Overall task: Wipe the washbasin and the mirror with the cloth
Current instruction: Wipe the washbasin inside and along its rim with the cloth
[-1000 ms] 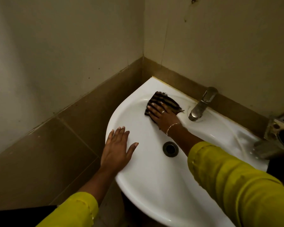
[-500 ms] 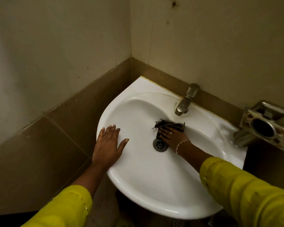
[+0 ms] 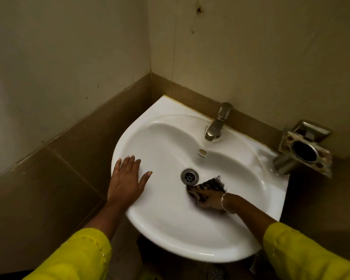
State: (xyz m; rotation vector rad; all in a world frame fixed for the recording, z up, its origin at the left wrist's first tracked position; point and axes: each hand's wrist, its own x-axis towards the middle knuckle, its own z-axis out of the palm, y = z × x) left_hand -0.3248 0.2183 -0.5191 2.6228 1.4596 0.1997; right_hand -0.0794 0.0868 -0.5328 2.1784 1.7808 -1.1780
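A white corner washbasin [image 3: 170, 229] fills the middle of the view. Inside the bowl, just right of the metal drain [image 3: 189, 176], my right hand [image 3: 207, 200] presses a dark striped cloth [image 3: 211, 184] against the porcelain; the hand is blurred. My left hand [image 3: 126, 179] lies flat with fingers spread on the basin's left rim, holding nothing. No mirror is in view.
A metal tap [image 3: 217, 123] stands on the back rim. A metal wall holder [image 3: 305, 149] with a round opening juts out at the right, above the basin's corner. Tiled walls meet in the corner behind the basin. A floor drain [image 3: 216, 272] lies below.
My right hand has swept the cloth from the far left of the bowl, past the tap and drain, down to the near right side. The left hand has stayed on the rim.
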